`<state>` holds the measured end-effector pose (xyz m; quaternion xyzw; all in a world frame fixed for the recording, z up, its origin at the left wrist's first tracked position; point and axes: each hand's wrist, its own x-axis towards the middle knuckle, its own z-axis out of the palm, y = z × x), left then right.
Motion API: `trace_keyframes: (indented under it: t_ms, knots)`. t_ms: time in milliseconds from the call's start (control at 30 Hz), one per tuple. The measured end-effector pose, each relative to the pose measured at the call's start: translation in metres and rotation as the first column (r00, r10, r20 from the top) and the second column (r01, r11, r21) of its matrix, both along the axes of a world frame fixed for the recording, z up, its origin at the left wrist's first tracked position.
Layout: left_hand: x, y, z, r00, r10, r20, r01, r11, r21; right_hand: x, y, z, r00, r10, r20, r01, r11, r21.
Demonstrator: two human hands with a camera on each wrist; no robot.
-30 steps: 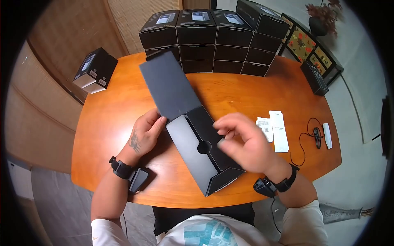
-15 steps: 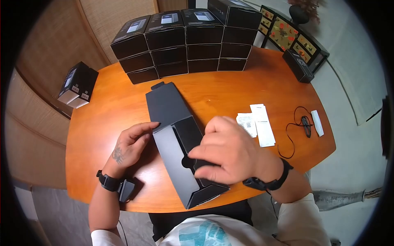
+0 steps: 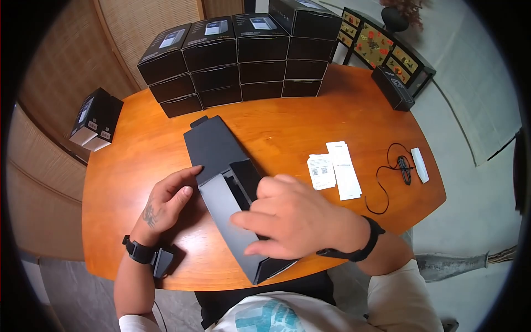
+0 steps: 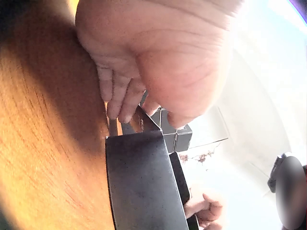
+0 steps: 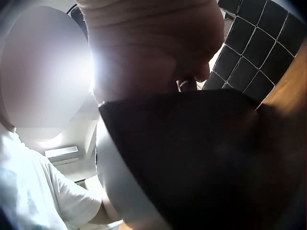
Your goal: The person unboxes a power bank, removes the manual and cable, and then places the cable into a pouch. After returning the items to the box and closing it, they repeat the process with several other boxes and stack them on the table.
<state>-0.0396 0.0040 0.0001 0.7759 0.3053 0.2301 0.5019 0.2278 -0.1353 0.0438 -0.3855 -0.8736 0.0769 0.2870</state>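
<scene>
A long black box (image 3: 224, 213) lies on the table with its lid flap (image 3: 213, 145) folded out toward the back. My left hand (image 3: 166, 205) rests beside it, fingers extended, the index fingertip right at the flap's edge near the fold. Over the box's right half, my right hand (image 3: 290, 216) curls its fingers at the black inner insert (image 3: 247, 172) and pinches its edge; the hand covers the notch. A dark gap runs between the insert and the grey-lit side panel. In the left wrist view, the right-hand fingers (image 4: 206, 211) show at the box's far edge.
Stacked black boxes (image 3: 221, 69) line the table's back; another box (image 3: 97, 119) stands at left and a slim one (image 3: 394, 88) at back right. White leaflets (image 3: 344, 170), a black cable (image 3: 405, 170) and a white strip (image 3: 420, 165) lie to the right.
My right hand has come down and left from above the box onto its insert, and the gap beside the insert has widened. The raised lid flap now lies lower. My left hand stays beside the fold.
</scene>
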Motion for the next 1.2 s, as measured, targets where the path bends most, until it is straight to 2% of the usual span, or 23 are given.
trace_keyframes:
  t_ms: [67, 100, 133, 200, 300, 400, 500, 600, 633, 733, 767, 800, 867, 933, 1000, 1033, 1067, 1100, 1133, 1200]
  knots:
    - [-0.001, 0.0, 0.002, 1.0, -0.013, -0.015, 0.014, 1.0, 0.022, 0.016, 0.004, 0.009, 0.998, 0.012, -0.064, -0.009, 0.999, 0.051]
    - [-0.002, 0.0, 0.002, 1.0, -0.017, -0.024, 0.018, 0.999, 0.033, 0.025, 0.005, 0.014, 0.998, 0.009, -0.069, -0.007, 1.0, 0.019]
    - [-0.002, 0.001, 0.002, 0.999, -0.025, -0.025, 0.026, 0.999, 0.03, 0.033, 0.005, 0.016, 0.997, -0.003, -0.071, 0.001, 1.0, -0.025]
    - [-0.003, 0.004, -0.001, 0.999, -0.039, -0.032, 0.039, 0.999, 0.021, 0.048, 0.004, 0.025, 0.996, -0.08, -0.032, 0.068, 0.956, -0.284]
    - [0.0, 0.001, -0.001, 0.999, -0.031, -0.007, 0.031, 0.999, 0.01, 0.059, 0.009, 0.017, 0.991, -0.128, -0.025, 0.11, 0.923, -0.37]
    - [-0.003, 0.004, -0.003, 0.999, -0.041, -0.03, 0.041, 0.999, -0.001, 0.051, 0.011, 0.025, 0.949, -0.241, 0.206, 0.311, 0.83, -0.463]
    - [-0.002, 0.002, 0.0, 0.998, -0.053, -0.028, 0.053, 0.999, 0.001, 0.035, 0.016, 0.009, 0.843, -0.258, 0.472, 0.472, 0.776, -0.418]
    - [0.002, -0.003, -0.005, 0.999, -0.033, 0.018, 0.033, 0.999, 0.02, 0.014, 0.017, 0.003, 0.868, -0.261, 0.423, 0.477, 0.675, -0.563]
    - [0.004, -0.008, 0.002, 1.0, -0.006, -0.025, 0.007, 1.0, 0.023, 0.007, 0.016, 0.006, 0.862, -0.295, 0.411, 0.497, 0.647, -0.578]
    - [0.022, -0.023, 0.0, 0.992, 0.123, -0.041, -0.111, 0.971, 0.213, -0.024, 0.008, 0.002, 0.857, -0.41, 0.314, 0.516, 0.667, -0.537]
    - [0.029, -0.033, 0.012, 0.983, 0.15, -0.104, -0.127, 0.972, 0.199, -0.033, 0.005, -0.001, 0.864, -0.407, 0.297, 0.504, 0.673, -0.542]
    - [0.032, -0.035, 0.007, 0.98, 0.177, -0.093, -0.151, 0.959, 0.239, -0.038, 0.004, 0.002, 0.872, -0.389, 0.297, 0.489, 0.669, -0.56]
    - [0.032, -0.034, 0.01, 0.977, 0.19, -0.093, -0.162, 0.954, 0.252, -0.034, 0.006, -0.008, 0.904, -0.362, 0.226, 0.426, 0.728, -0.538]
    - [0.032, -0.036, 0.012, 0.966, 0.242, -0.088, -0.236, 0.969, 0.071, -0.027, 0.007, -0.008, 0.925, -0.326, 0.195, 0.378, 0.738, -0.559]
    - [0.033, -0.041, 0.012, 0.963, 0.267, -0.026, -0.268, 0.964, -0.005, -0.019, 0.007, -0.014, 0.938, -0.309, 0.155, 0.344, 0.782, -0.52]
    - [0.033, -0.042, 0.018, 0.965, 0.262, 0.003, -0.261, 0.961, -0.095, -0.009, 0.007, 0.003, 0.932, -0.326, 0.155, 0.354, 0.741, -0.571]
    - [0.032, -0.046, 0.028, 0.965, 0.262, 0.029, -0.252, 0.95, -0.185, 0.005, 0.008, 0.005, 0.929, -0.365, 0.061, 0.336, 0.763, -0.552]
    - [0.031, -0.048, 0.032, 0.963, 0.266, 0.053, -0.242, 0.931, -0.275, 0.022, 0.01, 0.014, 0.907, -0.422, -0.002, 0.358, 0.771, -0.527]
    - [0.029, -0.047, 0.03, 0.961, 0.259, 0.092, -0.219, 0.923, -0.317, 0.043, 0.011, 0.013, 0.863, -0.505, -0.016, 0.445, 0.774, -0.449]
    - [0.024, -0.042, 0.023, 0.953, 0.254, 0.166, -0.171, 0.902, -0.395, 0.088, 0.014, 0.014, 0.799, -0.581, 0.152, 0.601, 0.764, -0.234]
